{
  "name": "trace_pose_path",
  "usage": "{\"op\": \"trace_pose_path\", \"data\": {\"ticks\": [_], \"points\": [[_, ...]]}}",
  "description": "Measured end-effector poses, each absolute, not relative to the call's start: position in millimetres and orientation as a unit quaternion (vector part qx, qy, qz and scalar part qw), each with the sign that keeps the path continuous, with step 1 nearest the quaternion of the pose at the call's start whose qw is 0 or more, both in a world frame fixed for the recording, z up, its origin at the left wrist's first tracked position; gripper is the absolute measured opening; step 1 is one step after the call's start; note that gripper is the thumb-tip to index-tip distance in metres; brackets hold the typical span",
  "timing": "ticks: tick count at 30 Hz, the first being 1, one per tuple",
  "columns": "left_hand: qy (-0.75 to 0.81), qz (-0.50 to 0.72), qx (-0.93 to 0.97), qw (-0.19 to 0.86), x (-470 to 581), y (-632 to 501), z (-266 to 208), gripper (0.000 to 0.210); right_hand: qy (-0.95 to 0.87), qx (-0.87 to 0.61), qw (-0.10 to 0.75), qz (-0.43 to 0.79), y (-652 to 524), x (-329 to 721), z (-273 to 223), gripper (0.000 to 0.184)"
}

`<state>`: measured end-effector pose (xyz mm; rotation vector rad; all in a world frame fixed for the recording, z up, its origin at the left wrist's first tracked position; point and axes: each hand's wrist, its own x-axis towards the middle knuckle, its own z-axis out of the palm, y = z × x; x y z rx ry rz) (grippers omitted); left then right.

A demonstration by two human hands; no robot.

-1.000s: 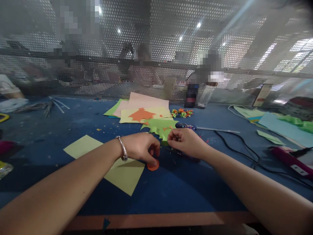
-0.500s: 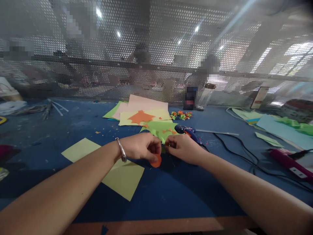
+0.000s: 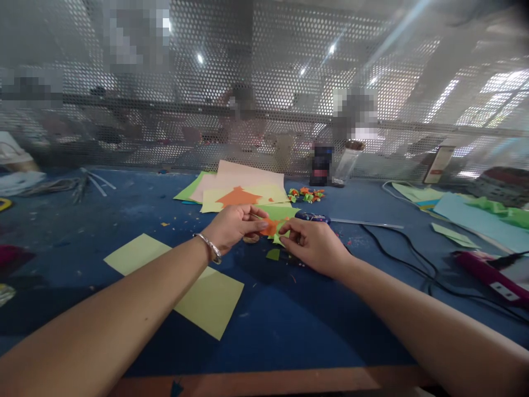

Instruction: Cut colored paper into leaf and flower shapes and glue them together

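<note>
Between the thumb and fingers of my left hand (image 3: 237, 225) is a small piece of orange paper (image 3: 270, 226), raised a little above the table. My right hand (image 3: 316, 245) is just right of it, fingers curled inward and fingertips close to the paper's edge; whether they pinch anything is hidden. Green cut paper (image 3: 285, 212) lies behind both hands. A small green scrap (image 3: 273, 254) rests on the blue table (image 3: 285, 325) below them. Under my left fingers a round brownish thing (image 3: 250, 238) partly shows, too small to name.
Yellow-green sheets (image 3: 210, 303) lie under my left forearm. A stack of coloured sheets (image 3: 250, 175) and an orange cutout (image 3: 238, 196) are farther back. Small orange-and-green paper pieces (image 3: 306, 194) sit near a blue glue gun (image 3: 313, 217). Black cable (image 3: 407, 262) runs right to a magenta power strip (image 3: 491, 278).
My left hand has lifted and moved away from me; the round orange piece in its fingers is now up beside the right fingertips. The green scrap below has come into plain view.
</note>
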<state>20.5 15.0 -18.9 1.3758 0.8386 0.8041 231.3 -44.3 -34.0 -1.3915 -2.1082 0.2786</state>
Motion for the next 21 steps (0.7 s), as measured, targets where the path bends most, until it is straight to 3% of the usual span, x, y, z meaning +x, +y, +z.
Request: {"op": "trace_pose_path", "data": {"ticks": [11,21], "points": [[0.387,0.348,0.611,0.596,26,4,-14,0.032,-0.823,-0.455,0.339,-0.022,-54,230,-33,0.018],[0.346,0.353,0.625,0.604,30,-5,-13,0.018,-0.785,-0.471,0.391,0.098,-50,230,-34,0.008]]}}
